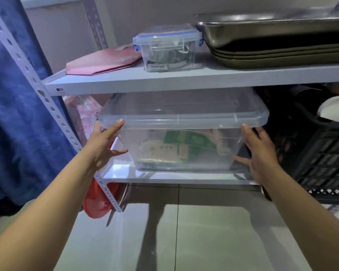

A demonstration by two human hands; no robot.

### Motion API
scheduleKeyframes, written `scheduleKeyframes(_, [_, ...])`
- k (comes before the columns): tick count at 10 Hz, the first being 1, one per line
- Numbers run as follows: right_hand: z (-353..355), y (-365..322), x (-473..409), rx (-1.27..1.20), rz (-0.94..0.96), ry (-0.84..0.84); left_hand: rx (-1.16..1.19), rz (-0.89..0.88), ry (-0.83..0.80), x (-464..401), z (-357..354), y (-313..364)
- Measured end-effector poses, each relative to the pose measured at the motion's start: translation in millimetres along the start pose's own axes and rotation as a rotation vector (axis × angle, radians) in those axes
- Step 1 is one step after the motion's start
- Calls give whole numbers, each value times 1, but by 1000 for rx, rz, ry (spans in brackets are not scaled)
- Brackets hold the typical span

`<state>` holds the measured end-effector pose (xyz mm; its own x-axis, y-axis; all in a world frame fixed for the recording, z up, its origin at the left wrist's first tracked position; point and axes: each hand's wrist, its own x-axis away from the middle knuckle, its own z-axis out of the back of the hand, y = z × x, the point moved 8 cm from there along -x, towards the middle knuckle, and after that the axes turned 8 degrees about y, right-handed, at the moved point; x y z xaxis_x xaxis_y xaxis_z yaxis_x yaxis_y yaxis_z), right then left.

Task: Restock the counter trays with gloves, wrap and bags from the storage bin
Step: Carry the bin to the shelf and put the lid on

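A clear plastic storage bin (pixel 182 122) with a lid sits on the lower grey shelf (pixel 164 178). Green and white packets (pixel 176 147) lie inside it at the bottom. My left hand (pixel 103 145) is at the bin's left side, fingers spread, fingertips under the lid's rim. My right hand (pixel 260 153) is at the bin's right side, fingers apart and touching the wall under the rim. Neither hand is closed around the bin.
On the upper shelf (pixel 184 81) stand a small clip-lid box (pixel 167 48), a pink folder (pixel 104 61) and stacked metal trays (pixel 278 40). A black crate (pixel 321 159) with a white bowl stands right of the bin. A red bag (pixel 98 200) hangs by the shelf post. Tiled floor below.
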<state>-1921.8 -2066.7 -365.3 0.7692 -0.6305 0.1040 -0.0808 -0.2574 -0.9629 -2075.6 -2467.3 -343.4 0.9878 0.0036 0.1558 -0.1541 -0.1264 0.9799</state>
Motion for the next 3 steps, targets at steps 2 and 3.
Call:
scheduleKeyframes(2, [0, -2, 16, 106, -129, -22, -24, 6, -3, 5, 0, 1])
scheduleKeyframes(3, [11, -15, 65, 307, -301, 70, -250, 127, 108, 46, 7, -10])
